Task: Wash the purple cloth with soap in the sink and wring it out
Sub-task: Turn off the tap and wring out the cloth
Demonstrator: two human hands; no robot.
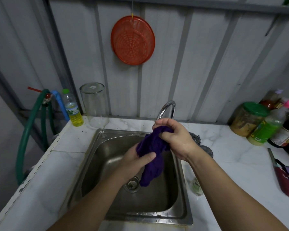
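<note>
Purple cloth (151,154) held over the sink (97,147), long axis slanting from upper right down toward the drain. Right hand (173,139) clenched on the top end, left hand (137,161) gripping mid-length; opposite twists seemingly next.

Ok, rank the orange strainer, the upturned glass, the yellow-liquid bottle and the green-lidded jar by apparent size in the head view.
1. orange strainer
2. upturned glass and green-lidded jar: alike, not ranked
3. yellow-liquid bottle
</note>
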